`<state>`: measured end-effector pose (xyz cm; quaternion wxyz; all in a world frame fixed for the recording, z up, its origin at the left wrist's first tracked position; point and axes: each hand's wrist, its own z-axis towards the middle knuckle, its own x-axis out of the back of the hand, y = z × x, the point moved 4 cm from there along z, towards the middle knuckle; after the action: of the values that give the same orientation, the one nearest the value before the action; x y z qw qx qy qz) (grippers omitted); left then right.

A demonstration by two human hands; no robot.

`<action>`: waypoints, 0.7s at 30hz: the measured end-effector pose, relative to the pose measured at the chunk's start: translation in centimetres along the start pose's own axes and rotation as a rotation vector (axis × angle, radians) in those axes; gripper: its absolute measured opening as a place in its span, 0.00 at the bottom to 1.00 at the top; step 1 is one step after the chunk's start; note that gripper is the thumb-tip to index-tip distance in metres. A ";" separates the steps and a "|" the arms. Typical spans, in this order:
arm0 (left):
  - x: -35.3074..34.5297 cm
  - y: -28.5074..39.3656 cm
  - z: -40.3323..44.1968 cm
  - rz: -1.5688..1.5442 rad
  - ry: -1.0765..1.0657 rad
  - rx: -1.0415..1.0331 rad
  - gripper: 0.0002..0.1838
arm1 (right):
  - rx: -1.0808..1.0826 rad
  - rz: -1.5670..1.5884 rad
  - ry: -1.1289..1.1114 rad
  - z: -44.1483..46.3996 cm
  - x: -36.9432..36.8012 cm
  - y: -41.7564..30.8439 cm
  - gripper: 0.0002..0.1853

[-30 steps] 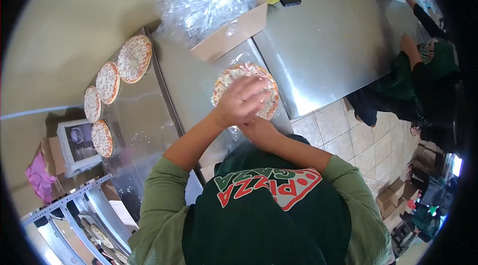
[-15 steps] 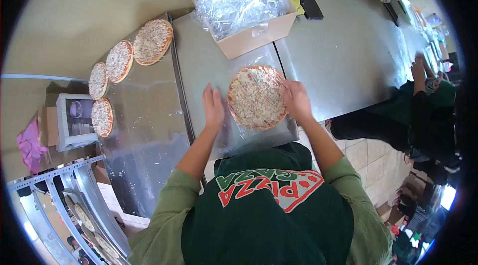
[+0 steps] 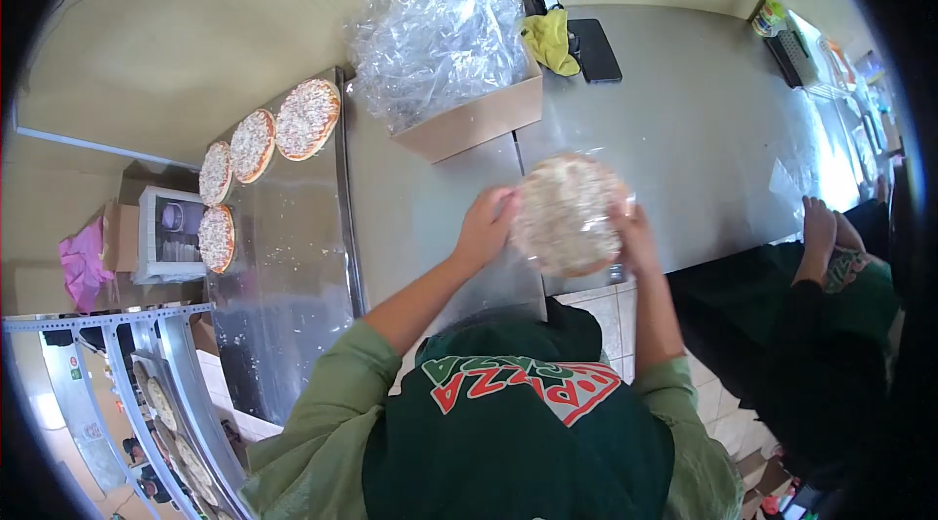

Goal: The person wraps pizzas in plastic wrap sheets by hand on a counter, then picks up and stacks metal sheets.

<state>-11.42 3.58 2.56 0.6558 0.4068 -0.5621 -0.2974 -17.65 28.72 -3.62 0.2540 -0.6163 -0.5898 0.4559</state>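
A cheese-topped pizza [image 3: 569, 217], covered by shiny clear plastic wrap, is held between my two hands over the front part of the steel table. My left hand [image 3: 486, 227] grips its left edge, fingers closed at the rim. On the opposite edge, my right hand [image 3: 637, 238] is closed round the rim, with the fingertips blurred. Beyond the pizza, a cardboard box [image 3: 474, 121] overflows with clear plastic bags [image 3: 440, 41].
Several unwrapped pizzas [image 3: 308, 119] line the far edge of the left steel table [image 3: 283, 276]. A yellow cloth [image 3: 552, 43] and a black phone-like slab [image 3: 594, 49] lie right of the box. At the right table edge are a co-worker's hands [image 3: 821, 227].
The pizza has moved right, off its spot in front of the box, and looks lifted. My left hand, previously apart from it, now grips its edge. The camera view has shifted.
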 end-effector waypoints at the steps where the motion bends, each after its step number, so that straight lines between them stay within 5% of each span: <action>1: 0.7 2.7 2.2 0.142 0.102 -0.289 0.12 | 0.010 -0.008 0.091 0.5 3.1 -1.3 0.27; 2: 1.3 5.0 4.3 0.285 0.204 -0.578 0.13 | 0.064 -0.129 0.172 1.4 6.9 -2.1 0.25; 4: 3.6 6.8 9.2 0.579 0.199 -0.563 0.13 | 0.101 -0.346 0.330 3.3 14.4 -3.4 0.24; 5: 5.3 7.5 11.6 0.698 0.184 -0.394 0.14 | 0.084 -0.440 0.410 4.1 17.4 -3.9 0.24; 8: 9.8 6.1 16.8 0.896 0.063 -0.028 0.16 | 0.484 -1.023 0.756 3.9 21.1 -6.2 0.27; 11: 10.3 3.2 17.6 1.167 0.059 -0.134 0.15 | 0.597 -1.090 0.762 1.6 15.7 -8.5 0.27; 14: 10.7 0.1 19.1 1.179 -0.172 0.007 0.15 | 0.726 -1.121 0.615 0.9 9.2 -8.8 0.26; 21: 16.8 3.4 13.3 -0.109 0.286 0.037 0.15 | 1.007 -0.930 0.212 -1.5 -12.0 -14.0 0.24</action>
<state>-21.45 -11.62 14.34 0.7043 0.4871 -0.4455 -0.2612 -21.91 19.98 12.13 0.7343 -0.1479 -0.4814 0.4552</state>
